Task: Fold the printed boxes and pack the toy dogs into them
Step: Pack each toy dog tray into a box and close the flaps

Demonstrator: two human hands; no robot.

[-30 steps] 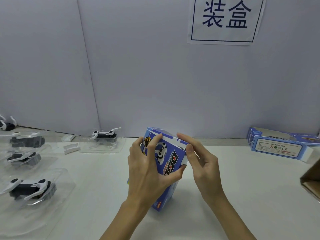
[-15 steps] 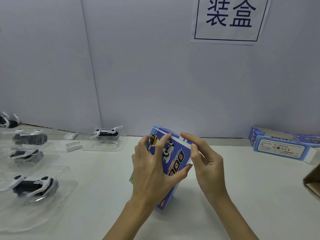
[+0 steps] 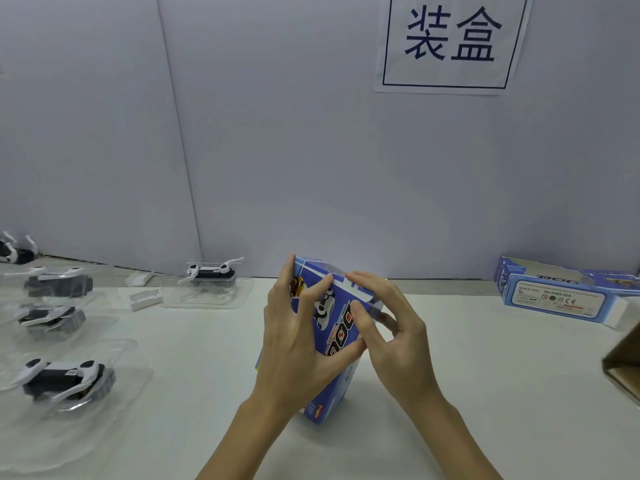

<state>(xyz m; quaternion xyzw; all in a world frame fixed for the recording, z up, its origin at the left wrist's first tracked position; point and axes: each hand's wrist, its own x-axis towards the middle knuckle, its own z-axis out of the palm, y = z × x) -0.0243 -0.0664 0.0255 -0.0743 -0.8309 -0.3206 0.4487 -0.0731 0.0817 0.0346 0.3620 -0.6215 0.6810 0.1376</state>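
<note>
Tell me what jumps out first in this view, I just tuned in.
Both hands, left hand and right hand, grip an upright blue printed box at table centre. Toy dogs in clear trays line the left side; a second blue box lies far right.

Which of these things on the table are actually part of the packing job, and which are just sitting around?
Part of the job:
- blue printed box, gripped by left hand and right hand
- toy dogs in clear trays
- finished blue box

Just lying about:
- wall sign
- small white plastic pieces
- brown carton edge
</note>
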